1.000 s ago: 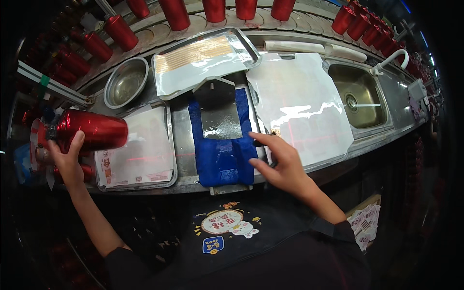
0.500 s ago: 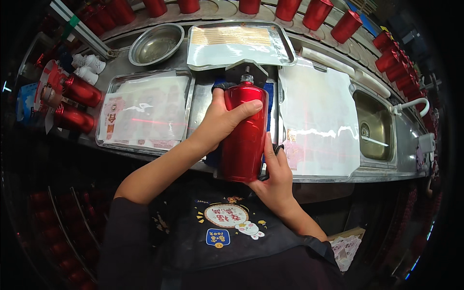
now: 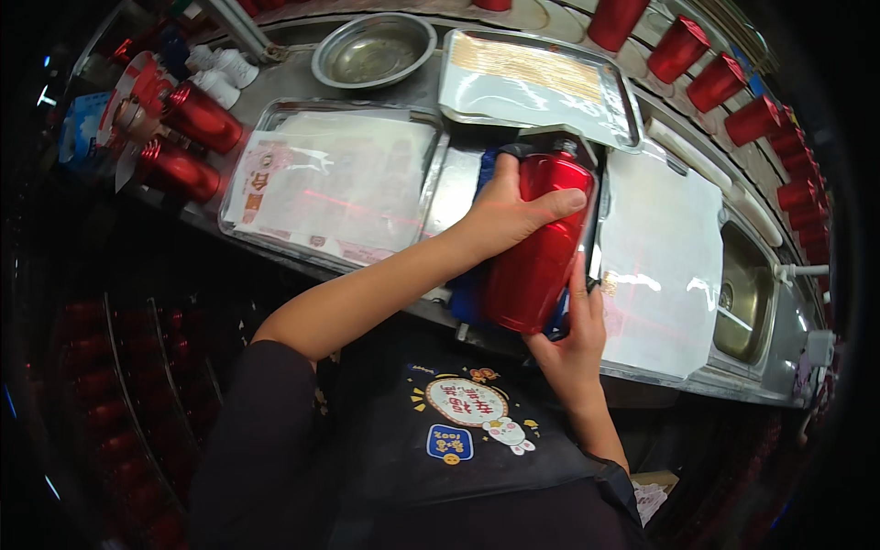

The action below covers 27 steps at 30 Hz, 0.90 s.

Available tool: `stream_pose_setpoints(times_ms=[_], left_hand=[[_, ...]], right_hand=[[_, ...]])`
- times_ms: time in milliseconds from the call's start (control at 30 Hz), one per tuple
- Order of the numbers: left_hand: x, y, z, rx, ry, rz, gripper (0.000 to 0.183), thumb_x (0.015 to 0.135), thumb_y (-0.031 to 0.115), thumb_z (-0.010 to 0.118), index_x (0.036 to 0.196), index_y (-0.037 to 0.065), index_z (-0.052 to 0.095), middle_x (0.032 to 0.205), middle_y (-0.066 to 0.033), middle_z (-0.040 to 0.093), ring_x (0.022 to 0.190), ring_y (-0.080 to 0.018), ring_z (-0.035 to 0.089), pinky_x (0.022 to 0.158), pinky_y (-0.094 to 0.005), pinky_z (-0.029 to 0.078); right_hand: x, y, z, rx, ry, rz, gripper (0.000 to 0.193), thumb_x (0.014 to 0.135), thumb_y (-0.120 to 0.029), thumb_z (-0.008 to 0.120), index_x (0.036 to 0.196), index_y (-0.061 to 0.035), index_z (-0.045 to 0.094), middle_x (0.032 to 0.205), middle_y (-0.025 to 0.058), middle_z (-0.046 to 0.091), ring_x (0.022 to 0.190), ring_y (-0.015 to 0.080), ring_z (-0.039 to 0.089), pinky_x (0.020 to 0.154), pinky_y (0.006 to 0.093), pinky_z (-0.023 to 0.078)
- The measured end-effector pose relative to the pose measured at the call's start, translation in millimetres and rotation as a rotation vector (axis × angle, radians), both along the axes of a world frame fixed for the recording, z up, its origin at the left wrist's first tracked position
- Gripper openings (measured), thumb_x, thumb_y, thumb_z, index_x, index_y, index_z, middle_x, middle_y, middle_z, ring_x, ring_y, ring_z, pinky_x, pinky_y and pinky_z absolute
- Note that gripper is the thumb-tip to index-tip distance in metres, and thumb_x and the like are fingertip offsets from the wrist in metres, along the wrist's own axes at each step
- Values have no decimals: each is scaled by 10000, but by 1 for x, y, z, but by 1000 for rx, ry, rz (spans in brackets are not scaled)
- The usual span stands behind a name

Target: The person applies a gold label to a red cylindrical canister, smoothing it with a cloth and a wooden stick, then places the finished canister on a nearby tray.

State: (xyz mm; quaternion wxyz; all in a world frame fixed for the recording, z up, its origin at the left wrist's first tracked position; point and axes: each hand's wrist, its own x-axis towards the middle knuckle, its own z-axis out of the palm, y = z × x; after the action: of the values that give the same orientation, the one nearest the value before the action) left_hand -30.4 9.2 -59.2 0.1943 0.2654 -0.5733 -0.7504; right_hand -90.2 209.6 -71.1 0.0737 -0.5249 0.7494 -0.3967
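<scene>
A glossy red glass bottle (image 3: 536, 257) lies in both my hands over the counter, neck pointing away from me. My left hand (image 3: 509, 209) wraps its upper part from the left, thumb across the front. At the lower right side, my right hand (image 3: 576, 337) grips it near the base, fingers along its edge. The neck sits at an angular metal holder (image 3: 579, 139); I cannot tell whether they touch. Some blue cloth (image 3: 465, 291) shows beneath and beside the bottle.
Sheets of printed film lie in a metal tray (image 3: 431, 197) at left, with more film sheets (image 3: 665, 266) at right. Behind are a steel bowl (image 3: 374, 78) and a tray of thin strips (image 3: 527, 69). Red bottles (image 3: 678, 50) line a conveyor. A sink (image 3: 741, 312) lies far right.
My view has turned, so the counter and its trays appear shifted and tilted. Both hands keep hold of the red bottle, which now leans to the right in the picture.
</scene>
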Motion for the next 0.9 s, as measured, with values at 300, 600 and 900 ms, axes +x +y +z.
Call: stream_pose_setpoints(times_ms=[300,600,900], left_hand=[[35,-13,-2,-63,-16,-87,837,919,440,763,1395,-69,302,1454,-235,471,1325,-270,516,1093,-389,440],[245,-153,-32,-989,-781,505,328,815,64,736,1128,12,653,998,-117,708,847,-211,683,763,-337,549],[322,-188,5,-1166,-1170,139,892,622,378,872,1403,115,531,1514,-105,390,1408,-353,322,1145,-510,245]], right_hand=[[0,1,10,102,-62,-38,1011,683,-51,831,1576,-22,357,1166,94,572,677,128,469,573,254,389],[3,1,7,93,-107,-58,1010,688,-43,825,1577,-14,349,1134,70,554,677,109,433,558,244,356],[5,2,4,76,-125,-74,987,712,-34,807,1580,-9,336,1169,93,560,689,112,442,562,250,367]])
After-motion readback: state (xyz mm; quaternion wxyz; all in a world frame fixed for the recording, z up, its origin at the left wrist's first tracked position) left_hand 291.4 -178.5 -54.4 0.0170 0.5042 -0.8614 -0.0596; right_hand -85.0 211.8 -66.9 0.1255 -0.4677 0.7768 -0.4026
